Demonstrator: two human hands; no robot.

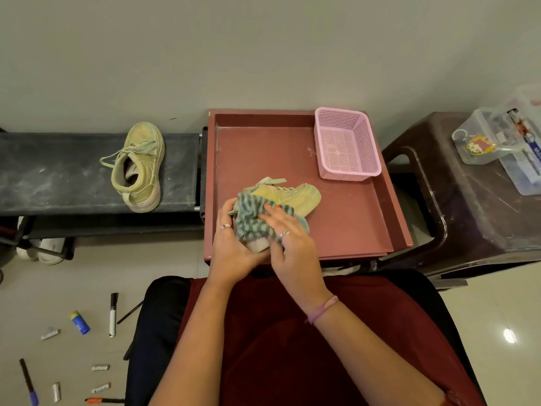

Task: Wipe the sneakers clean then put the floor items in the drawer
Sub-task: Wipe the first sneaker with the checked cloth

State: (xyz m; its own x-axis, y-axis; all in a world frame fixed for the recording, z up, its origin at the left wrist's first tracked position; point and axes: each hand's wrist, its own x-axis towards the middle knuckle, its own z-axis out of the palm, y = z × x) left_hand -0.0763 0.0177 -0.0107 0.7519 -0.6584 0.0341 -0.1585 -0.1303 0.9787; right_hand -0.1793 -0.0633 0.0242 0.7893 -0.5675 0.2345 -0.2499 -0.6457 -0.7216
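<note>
At centre frame an open red drawer holds a pink mesh basket in its upper right corner; the basket looks bare inside. Over the drawer's lower left part, a tan sneaker lies on its side, its long axis running from lower left to upper right, toe toward the upper right. The left hand cups the heel end from below, fingers curled round it. The right hand lies flat, fingers straight and spread a little, pressing a green striped cloth against the shoe. Both forearms reach up from the bottom of the frame. At left, a second sneaker sits on a dark bench, toe toward the top of the frame. At lower left, on the floor, lie markers, a blue tube and small silver pieces. At far right, a clear plastic box rests on a brown stool.
</note>
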